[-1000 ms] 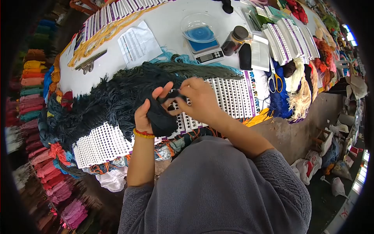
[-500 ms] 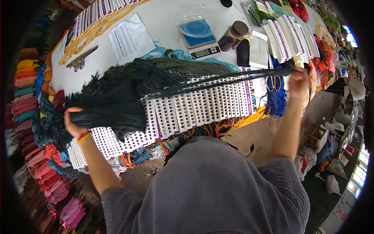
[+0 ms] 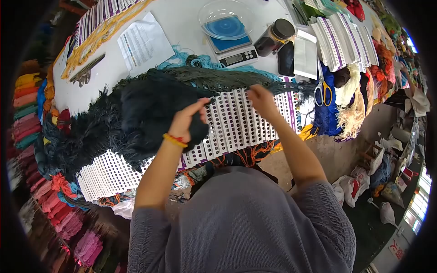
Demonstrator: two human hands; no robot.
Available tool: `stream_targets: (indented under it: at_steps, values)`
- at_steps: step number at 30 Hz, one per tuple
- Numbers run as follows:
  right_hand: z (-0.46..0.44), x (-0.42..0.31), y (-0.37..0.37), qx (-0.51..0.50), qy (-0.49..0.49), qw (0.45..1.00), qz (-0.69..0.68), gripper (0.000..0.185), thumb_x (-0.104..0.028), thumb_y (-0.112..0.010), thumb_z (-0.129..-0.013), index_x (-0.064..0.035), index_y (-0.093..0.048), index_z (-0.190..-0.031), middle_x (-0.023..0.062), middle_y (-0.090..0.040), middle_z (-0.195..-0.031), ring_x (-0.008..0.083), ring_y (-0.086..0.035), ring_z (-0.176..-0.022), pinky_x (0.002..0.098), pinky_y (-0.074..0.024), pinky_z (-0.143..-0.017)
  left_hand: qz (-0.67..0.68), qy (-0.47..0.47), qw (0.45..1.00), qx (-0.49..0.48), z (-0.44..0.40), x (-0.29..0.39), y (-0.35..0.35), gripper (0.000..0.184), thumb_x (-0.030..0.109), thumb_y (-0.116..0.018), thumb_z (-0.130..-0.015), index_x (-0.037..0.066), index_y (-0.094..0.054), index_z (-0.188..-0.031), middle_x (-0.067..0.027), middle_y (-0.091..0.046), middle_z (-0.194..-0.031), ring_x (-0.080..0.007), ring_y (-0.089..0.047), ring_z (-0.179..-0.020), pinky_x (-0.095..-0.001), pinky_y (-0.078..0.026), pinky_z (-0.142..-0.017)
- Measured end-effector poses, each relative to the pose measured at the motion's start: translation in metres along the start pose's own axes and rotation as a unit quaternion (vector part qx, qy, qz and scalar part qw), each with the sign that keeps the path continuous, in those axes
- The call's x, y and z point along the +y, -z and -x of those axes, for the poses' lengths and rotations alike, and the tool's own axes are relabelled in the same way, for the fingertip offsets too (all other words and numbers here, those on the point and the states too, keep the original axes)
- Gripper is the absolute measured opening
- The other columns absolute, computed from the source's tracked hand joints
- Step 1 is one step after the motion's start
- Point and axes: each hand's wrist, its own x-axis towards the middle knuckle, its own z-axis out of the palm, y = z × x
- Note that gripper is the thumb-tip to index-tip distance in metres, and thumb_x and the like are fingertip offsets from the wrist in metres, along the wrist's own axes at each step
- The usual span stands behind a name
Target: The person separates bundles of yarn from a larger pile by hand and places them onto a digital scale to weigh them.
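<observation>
A thick bundle of dark blue-black thread [image 3: 154, 107] lies over the left and middle of the row of punched white cards [image 3: 232, 120]. My left hand [image 3: 183, 120] is at the bundle's right edge, fingers stretched out to the right and thumb apart, touching the thread. To the right, above the cards, my right hand [image 3: 261, 101] is closed in a pinch at dark thread strands; its fingertips are partly hidden. Loose dark ends trail to the right behind it. Olive-green thread [image 3: 214, 78] lies just beyond both hands.
Beyond the thread stand a digital scale [image 3: 236, 58] with a clear plastic bowl [image 3: 225, 18], and a dark jar [image 3: 275, 36]. Scissors [image 3: 323, 93] lie at the right, by blue and cream thread. A printed sheet [image 3: 144, 43] and a clipboard [image 3: 86, 72] are at the left.
My right hand has come leftward from the far right, where it held the strands stretched out. My left hand has moved right along the bundle, and the strands are no longer taut.
</observation>
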Motion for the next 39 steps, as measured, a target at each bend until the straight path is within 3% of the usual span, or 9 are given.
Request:
stream_targets:
  at_steps: [3, 5, 12, 14, 16, 21, 32, 36, 39]
  values:
    - [-0.003, -0.011, -0.032, -0.067, 0.071, 0.993, 0.072, 0.019, -0.02, -0.051, -0.082, -0.0034, -0.055, -0.091, 0.0175, -0.059, -0.082, 0.0366, -0.056, -0.077, 0.0416, -0.0447, -0.066, -0.128, 0.044, 0.99, 0.044, -0.036, -0.022, -0.022, 0.028, 0.02, -0.057, -0.082, -0.003, -0.058, -0.098, -0.0029, -0.055, -0.066, -0.0117, -0.052, -0.058, -0.0244, -0.043, -0.057]
    - [-0.011, -0.004, -0.041, -0.055, 0.107, 0.988, 0.094, 0.018, -0.018, -0.053, -0.081, -0.0029, -0.055, -0.091, 0.0182, -0.059, -0.078, 0.0375, -0.056, -0.072, 0.0404, -0.044, -0.062, -0.107, 0.065, 0.989, 0.073, -0.05, -0.025, -0.027, 0.018, 0.017, -0.062, -0.076, 0.0, -0.059, -0.073, -0.0054, -0.055, -0.064, -0.015, -0.055, -0.054, -0.0273, -0.044, -0.052]
    - [-0.021, 0.001, -0.049, -0.051, 0.146, 0.98, 0.127, 0.02, -0.017, -0.051, -0.082, -0.0013, -0.055, -0.094, 0.0187, -0.058, -0.084, 0.0365, -0.056, -0.079, 0.042, -0.0442, -0.067, -0.19, 0.022, 0.973, 0.132, -0.084, -0.048, -0.025, 0.025, 0.018, -0.056, -0.076, -0.001, -0.059, -0.06, -0.0067, -0.057, -0.057, -0.0142, -0.056, -0.051, -0.0264, -0.044, -0.051]
    - [-0.021, -0.003, -0.049, -0.059, 0.148, 0.974, 0.163, 0.018, -0.018, -0.05, -0.083, -0.0027, -0.053, -0.091, 0.018, -0.059, -0.084, 0.0368, -0.056, -0.077, 0.0426, -0.0448, -0.066, -0.302, 0.004, 0.948, 0.095, -0.095, -0.053, -0.019, 0.033, 0.028, -0.053, -0.077, -0.001, -0.06, -0.064, -0.0128, -0.06, -0.063, -0.0207, -0.061, -0.062, -0.0308, -0.046, -0.058]
    - [-0.022, -0.007, -0.048, -0.069, 0.152, 0.963, 0.212, 0.014, -0.016, -0.048, -0.083, -0.003, -0.049, -0.088, 0.0178, -0.059, -0.083, 0.0357, -0.058, -0.073, 0.042, -0.0462, -0.063, -0.552, -0.041, 0.809, 0.199, -0.099, -0.053, -0.025, 0.04, 0.036, -0.057, -0.071, -0.005, -0.062, -0.072, -0.0193, -0.063, -0.076, -0.0249, -0.061, -0.075, -0.0303, -0.045, -0.067]
    - [-0.021, -0.018, -0.047, -0.11, 0.135, 0.936, 0.306, 0.014, -0.017, -0.043, -0.085, -0.0034, -0.041, -0.087, 0.0184, -0.06, -0.077, 0.0341, -0.059, -0.069, 0.0419, -0.047, -0.058, -0.515, -0.061, 0.839, 0.167, -0.095, -0.052, -0.026, 0.044, 0.042, -0.046, -0.075, 0.002, -0.063, -0.071, -0.0226, -0.06, -0.075, -0.0342, -0.058, -0.08, -0.0379, -0.044, -0.073]
    - [-0.016, -0.013, -0.05, -0.061, 0.181, 0.928, 0.321, 0.01, -0.014, -0.045, -0.081, -0.0068, -0.04, -0.084, 0.0135, -0.06, -0.068, 0.0309, -0.059, -0.058, 0.0417, -0.0458, -0.049, -0.248, 0.002, 0.957, 0.153, -0.092, -0.042, -0.025, 0.02, 0.011, -0.061, -0.067, -0.008, -0.062, -0.073, -0.0089, -0.062, -0.074, -0.0149, -0.057, -0.064, -0.0257, -0.043, -0.056]
    - [-0.017, -0.004, -0.053, -0.018, 0.222, 0.931, 0.29, 0.008, -0.014, -0.048, -0.08, -0.0071, -0.043, -0.08, 0.0134, -0.059, -0.065, 0.0318, -0.058, -0.056, 0.0421, -0.045, -0.048, -0.224, -0.003, 0.964, 0.146, -0.099, -0.05, -0.015, 0.02, 0.01, -0.061, -0.067, -0.008, -0.062, -0.075, -0.0089, -0.062, -0.074, -0.015, -0.057, -0.064, -0.026, -0.043, -0.057]
    - [-0.024, -0.009, -0.051, -0.029, 0.156, 0.963, 0.216, 0.016, -0.019, -0.048, -0.08, -0.0038, -0.048, -0.075, 0.0172, -0.058, -0.062, 0.0356, -0.058, -0.058, 0.0449, -0.0466, -0.053, -0.274, -0.01, 0.951, 0.143, -0.099, -0.051, -0.013, 0.021, 0.011, -0.062, -0.067, -0.008, -0.062, -0.075, -0.0086, -0.062, -0.074, -0.0166, -0.057, -0.064, -0.026, -0.043, -0.057]
